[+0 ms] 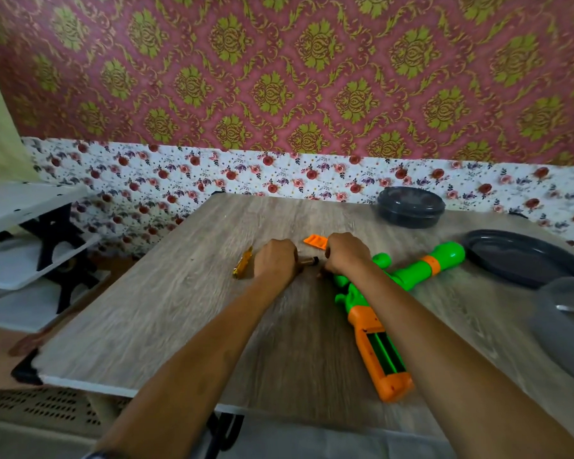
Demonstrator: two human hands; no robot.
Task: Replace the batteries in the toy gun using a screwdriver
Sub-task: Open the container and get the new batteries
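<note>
Far left of the toy gun (378, 313), off the tabletop (166, 319): a white shelf rack (24, 207). Not part of the job.

Screwdriver (242, 264), yellow handle, lies flat well left of the gun, just beside the left hand, untouched.

Left hand (275, 260): fingers curled under, gripping a small dark cylinder that pokes out toward the gun. I take it for a battery (309, 261).

Orange cover (315, 241): loose on the tabletop, just beyond both hands, up-left of the gun.

Right hand (347, 254): knuckles up, fingers tucked out of my sight at the battery's tip, over the gun's green body. I cannot tell whether it pinches anything.

The gun lies on its side with the orange grip toward me. The slot (385, 356) in the grip is open and looks empty.

Right of the gun: dark lidded bowl (411, 207), dark plate (524, 256).

My reading: cover is off, and the batteries are being handled now. Next move calls for carrying the cell to the open slot, matching polarity, seating it, then cover and screwdriver.
</note>
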